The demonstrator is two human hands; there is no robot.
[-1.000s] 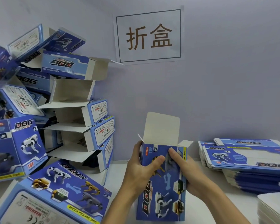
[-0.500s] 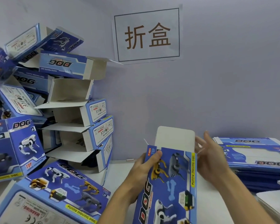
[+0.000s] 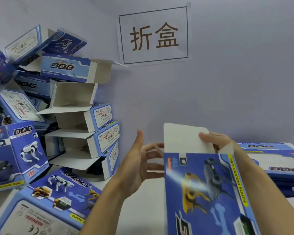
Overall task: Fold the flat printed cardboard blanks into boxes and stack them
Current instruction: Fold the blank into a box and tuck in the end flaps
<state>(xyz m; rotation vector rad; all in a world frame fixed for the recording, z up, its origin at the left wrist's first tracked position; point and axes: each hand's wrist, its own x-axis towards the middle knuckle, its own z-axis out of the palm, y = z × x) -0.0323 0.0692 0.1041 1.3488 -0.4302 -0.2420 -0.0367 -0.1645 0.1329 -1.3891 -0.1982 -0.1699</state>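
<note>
head view: right hand pinched the box at its upright white flap; left hand hovered open, just left of it.

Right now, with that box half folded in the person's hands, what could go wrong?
Only the right hand holds the box, by its white flap; the left hand is off it, so it may slip or crease. The leaning pile of boxes on the left could topple if bumped.
</note>
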